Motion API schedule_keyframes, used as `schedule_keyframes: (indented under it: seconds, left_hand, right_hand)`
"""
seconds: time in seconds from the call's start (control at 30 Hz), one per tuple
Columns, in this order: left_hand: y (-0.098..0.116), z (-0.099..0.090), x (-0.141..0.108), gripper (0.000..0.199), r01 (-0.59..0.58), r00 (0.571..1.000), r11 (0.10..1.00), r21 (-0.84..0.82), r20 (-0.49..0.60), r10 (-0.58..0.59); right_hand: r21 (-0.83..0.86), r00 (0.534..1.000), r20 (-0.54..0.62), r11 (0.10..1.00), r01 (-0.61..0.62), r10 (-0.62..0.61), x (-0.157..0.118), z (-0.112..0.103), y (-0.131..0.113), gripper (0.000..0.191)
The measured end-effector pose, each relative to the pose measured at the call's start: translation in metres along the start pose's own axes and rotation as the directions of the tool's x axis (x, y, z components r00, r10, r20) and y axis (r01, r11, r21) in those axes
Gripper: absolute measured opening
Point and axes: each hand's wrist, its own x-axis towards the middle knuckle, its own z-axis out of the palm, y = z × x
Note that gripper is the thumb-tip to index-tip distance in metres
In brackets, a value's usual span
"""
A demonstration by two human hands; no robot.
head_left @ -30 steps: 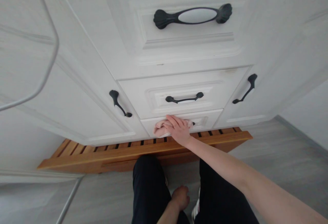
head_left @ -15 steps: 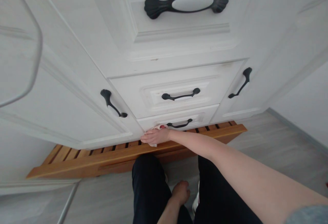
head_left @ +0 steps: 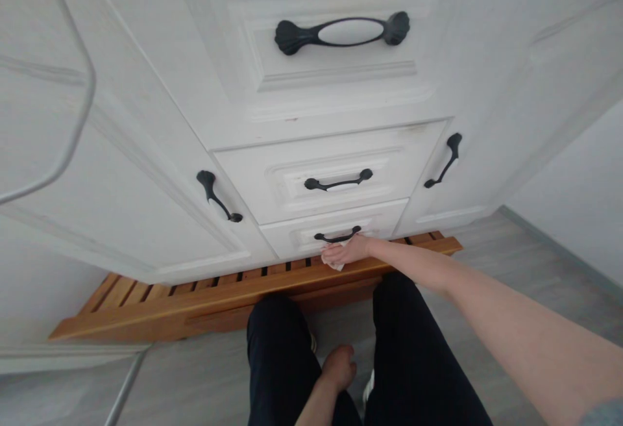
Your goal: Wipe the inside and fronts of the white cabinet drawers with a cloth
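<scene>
The right hand (head_left: 346, 250) presses a small white cloth (head_left: 339, 263) flat against the lower edge of the bottom drawer (head_left: 379, 223), fingers closed over the cloth, just below that drawer's black handle (head_left: 337, 237). The left hand (head_left: 339, 367) rests loosely curled between the knees of the dark trousers (head_left: 282, 361), at 6 o'clock from the cloth, holding nothing. At 12 o'clock sit the middle drawer (head_left: 413, 160) and top drawer (head_left: 341, 82). A slatted wooden platform (head_left: 170, 293) lies under the cabinet.
</scene>
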Motion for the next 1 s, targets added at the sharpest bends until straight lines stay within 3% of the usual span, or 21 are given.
schedule_keyframes:
  seconds: [0.13, 0.23, 0.37, 0.47, 0.6, 0.67, 0.7, 0.73, 0.77, 0.8, 0.87, 0.9, 0.93, 1.0]
  left_hand:
    - [0.001, 0.001, 0.0, 0.042, 0.004, 1.0, 1.0, -0.002, 0.0, -0.004]
    - [0.001, 0.001, -0.002, 0.04, 0.019, 1.0, 1.0, -0.012, 0.004, -0.019]
    - [0.001, 0.0, -0.006, 0.036, 0.031, 0.999, 0.997, -0.072, -0.018, -0.032]
    - [0.005, -0.003, -0.008, 0.031, -0.001, 0.997, 0.982, -0.189, -0.075, -0.013]
    - [0.026, -0.014, -0.009, 0.037, -0.157, 0.951, 0.887, -0.435, -0.309, 0.017]
    - [0.042, -0.023, -0.013, 0.048, -0.272, 0.896, 0.794, -0.544, -0.443, 0.003]
    - [0.051, -0.029, -0.018, 0.055, -0.329, 0.869, 0.74, -0.587, -0.495, -0.007]
    - [0.06, -0.035, -0.025, 0.061, -0.377, 0.845, 0.686, -0.622, -0.534, -0.019]
    - [0.069, -0.043, -0.033, 0.066, -0.419, 0.829, 0.637, -0.647, -0.559, -0.023]
    - [0.079, -0.052, -0.043, 0.067, -0.454, 0.82, 0.586, -0.671, -0.572, -0.019]
    - [0.098, -0.07, -0.066, 0.065, -0.512, 0.82, 0.476, -0.715, -0.572, 0.023]
    - [0.107, -0.079, -0.077, 0.065, -0.533, 0.842, 0.284, -0.797, -0.531, 0.091]
    - [0.115, -0.087, -0.088, 0.066, -0.509, 0.859, 0.147, -0.848, -0.489, 0.154]
    - [0.128, -0.1, -0.107, 0.063, -0.478, 0.872, 0.118, -0.87, -0.455, 0.18]
  right_hand:
    - [0.033, 0.993, -0.11, 0.999, -0.037, 0.041, -0.073, -0.013, 0.001, 0.033]
    - [0.118, 0.985, -0.154, 0.991, -0.06, 0.078, -0.125, -0.026, 0.002, 0.017]
    - [0.256, 0.927, -0.224, 0.936, -0.241, 0.3, -0.18, -0.041, -0.007, 0.032]
    - [0.387, 0.787, -0.276, 0.813, -0.435, 0.552, -0.204, -0.047, -0.033, 0.027]
    - [0.591, 0.478, -0.303, 0.556, -0.584, 0.824, -0.2, -0.046, -0.098, 0.028]
    - [0.809, 0.327, -0.2, 0.344, -0.476, 0.924, -0.184, -0.046, -0.138, 0.032]
    - [0.964, 0.256, -0.024, 0.091, -0.25, 0.966, -0.173, -0.047, -0.158, 0.034]
    - [0.983, 0.262, 0.178, -0.182, -0.008, 0.949, -0.161, -0.048, -0.176, 0.038]
    - [0.896, 0.297, 0.337, -0.401, 0.189, 0.894, -0.149, -0.05, -0.192, 0.04]
    - [0.753, 0.355, 0.444, -0.557, 0.349, 0.823, -0.137, -0.053, -0.207, 0.04]
    - [0.56, 0.407, 0.508, -0.651, 0.513, 0.759, -0.115, -0.057, -0.228, 0.036]
    - [0.514, 0.412, 0.509, -0.651, 0.559, 0.756, -0.106, -0.059, -0.235, 0.032]
    - [0.496, 0.414, 0.501, -0.644, 0.583, 0.76, -0.098, -0.06, -0.241, 0.029]
    - [0.526, 0.418, 0.465, -0.624, 0.578, 0.78, -0.086, -0.061, -0.247, 0.029]
